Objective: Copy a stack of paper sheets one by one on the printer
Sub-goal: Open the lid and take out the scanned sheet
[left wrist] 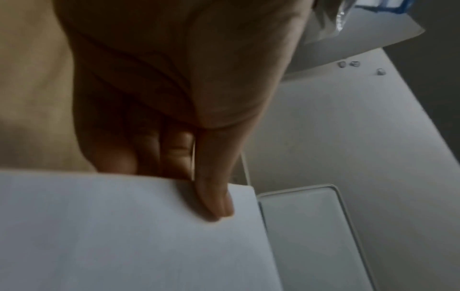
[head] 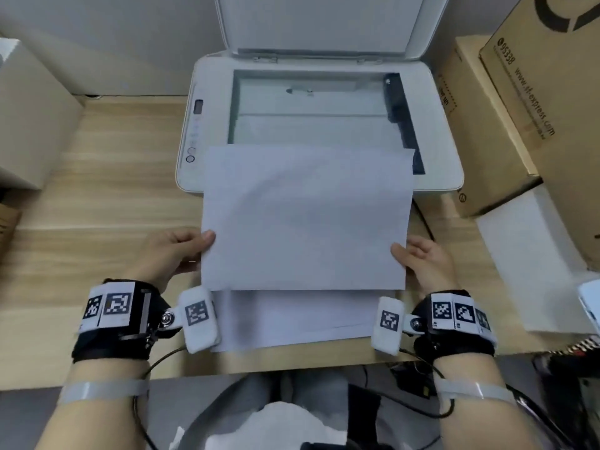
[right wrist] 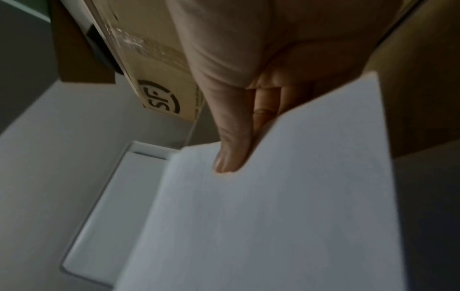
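One sheet lifted, nothing on the glass yet.

Your left hand and right hand pinch the sheet by its side edges over the printer front (lid up); the stack waits below, so copying remains.

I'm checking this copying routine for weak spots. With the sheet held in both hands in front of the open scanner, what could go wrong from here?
The sheet is pinched only at its side edges by the left hand and right hand, so it may sag, buckle or crease on the way to the glass.

It could land skewed on the glass, giving a crooked copy.

The raised lid might drop while both hands are busy.
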A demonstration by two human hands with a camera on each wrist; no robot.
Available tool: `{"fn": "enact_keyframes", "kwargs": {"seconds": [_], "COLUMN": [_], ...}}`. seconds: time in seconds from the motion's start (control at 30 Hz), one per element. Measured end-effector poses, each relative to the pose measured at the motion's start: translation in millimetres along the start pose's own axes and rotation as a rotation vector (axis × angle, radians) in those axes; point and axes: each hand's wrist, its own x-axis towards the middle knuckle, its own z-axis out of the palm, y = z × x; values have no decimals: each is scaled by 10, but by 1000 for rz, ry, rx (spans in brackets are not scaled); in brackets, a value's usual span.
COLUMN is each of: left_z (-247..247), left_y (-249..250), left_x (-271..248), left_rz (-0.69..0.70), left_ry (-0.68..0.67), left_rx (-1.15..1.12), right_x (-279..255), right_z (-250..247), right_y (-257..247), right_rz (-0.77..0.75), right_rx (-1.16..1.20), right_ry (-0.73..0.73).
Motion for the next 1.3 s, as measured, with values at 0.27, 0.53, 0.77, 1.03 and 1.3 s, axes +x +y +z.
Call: {"fn": "enact_keyframes", "kwargs": {"seconds": [0.27, 0.53, 0.77, 1.03, 1.3], "left_z": [179, 211, 82, -10, 610], "left_y": [-593, -723, -422, 1139, 2484], "left_x": [-76, 86, 90, -96, 785], "left_rz": [-241, -306, -235, 181, 446], "left_ry": [103, 178, 297, 51, 79], "left_rx": [54, 395, 400, 221, 95], "right_x": [-20, 110, 140, 233, 981], "right_z": [-9, -11, -138, -37, 672], "right_y": [500, 626, 363, -1089, -2347], "right_rz": [242, 134, 102, -218, -311], "right_rx": [-218, -596, -424, -116, -61], "right_ry": [49, 121, 228, 145, 2]}}
